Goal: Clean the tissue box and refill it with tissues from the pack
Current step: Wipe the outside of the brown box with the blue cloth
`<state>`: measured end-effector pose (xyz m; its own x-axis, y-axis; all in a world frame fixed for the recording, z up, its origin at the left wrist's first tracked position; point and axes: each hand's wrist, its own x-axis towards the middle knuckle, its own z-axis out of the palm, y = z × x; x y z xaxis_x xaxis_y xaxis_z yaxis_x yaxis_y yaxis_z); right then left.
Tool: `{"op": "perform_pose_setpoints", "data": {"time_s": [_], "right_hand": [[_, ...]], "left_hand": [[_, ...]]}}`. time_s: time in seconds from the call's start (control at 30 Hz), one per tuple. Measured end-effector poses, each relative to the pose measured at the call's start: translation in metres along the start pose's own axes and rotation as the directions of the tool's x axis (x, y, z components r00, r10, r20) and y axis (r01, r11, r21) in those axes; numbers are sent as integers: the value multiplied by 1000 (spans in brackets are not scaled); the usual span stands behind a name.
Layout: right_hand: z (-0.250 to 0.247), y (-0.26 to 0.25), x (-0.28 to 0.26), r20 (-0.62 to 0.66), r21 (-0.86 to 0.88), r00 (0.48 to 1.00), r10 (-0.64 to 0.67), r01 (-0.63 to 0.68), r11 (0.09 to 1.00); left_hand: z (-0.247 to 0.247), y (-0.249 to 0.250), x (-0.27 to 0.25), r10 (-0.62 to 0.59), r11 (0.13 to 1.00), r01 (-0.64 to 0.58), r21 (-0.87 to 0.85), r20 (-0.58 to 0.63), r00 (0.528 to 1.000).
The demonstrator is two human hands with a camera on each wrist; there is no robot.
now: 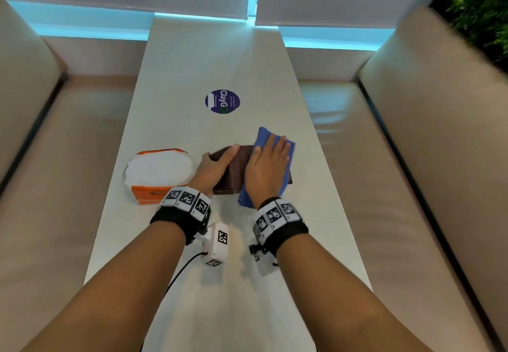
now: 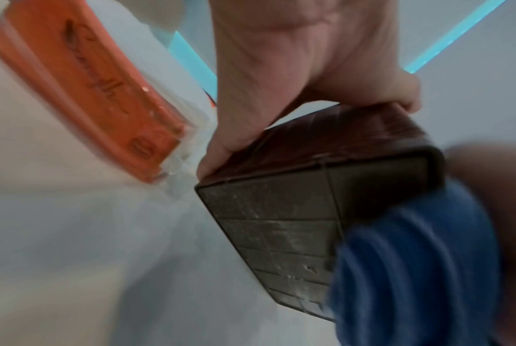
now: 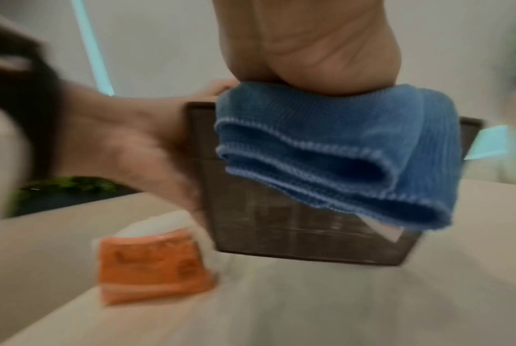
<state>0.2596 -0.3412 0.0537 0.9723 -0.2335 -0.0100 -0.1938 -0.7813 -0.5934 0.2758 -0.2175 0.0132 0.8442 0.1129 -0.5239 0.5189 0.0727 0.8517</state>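
Wiping is under way near the bench (image 1: 209, 57) middle: the left hand (image 1: 213, 168) clamps the dark brown woven rigid tissue box (image 1: 233, 171) by its left side, while the right hand (image 1: 268, 168), fingers flat, presses a folded blue microfibre cloth (image 1: 275, 142) onto its top. The box looks light, stiff, probably hollow; grip its sides. The orange plastic tissue pack (image 1: 158, 175) lies just left.

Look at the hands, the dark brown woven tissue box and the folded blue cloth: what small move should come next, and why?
Probably sweep the right hand and its folded blue microfibre cloth across the dark brown woven tissue box toward its uncovered left part. The left hand grips the box's left side, steadying it, and the orange tissue pack lies apart on the white table, so refilling can wait.
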Motion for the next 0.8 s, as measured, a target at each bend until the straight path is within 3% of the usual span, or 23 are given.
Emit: {"op": "perform_pose_setpoints", "data": {"time_s": [0.2,0.4,0.53,0.67,0.8], "right_hand": [[1,-18,-16,98,-7,994,-46,47,999],[-12,1,17,77,1,971,225,-226,974],[-6,-22,-11,107,-11,990,97,-96,995],[0,-24,-34,130,0,990,-45,45,999],[-6,0,-9,132,-4,991,-12,12,1000]], "left_hand": [[4,7,-12,-23,1000,23,-7,-52,998],[9,17,-27,-63,998,63,-13,-59,996],[13,17,-23,-64,997,57,-60,-113,992],[15,20,-25,-76,996,74,-49,-44,996],[8,20,-25,-107,994,107,-21,-11,994]]}}
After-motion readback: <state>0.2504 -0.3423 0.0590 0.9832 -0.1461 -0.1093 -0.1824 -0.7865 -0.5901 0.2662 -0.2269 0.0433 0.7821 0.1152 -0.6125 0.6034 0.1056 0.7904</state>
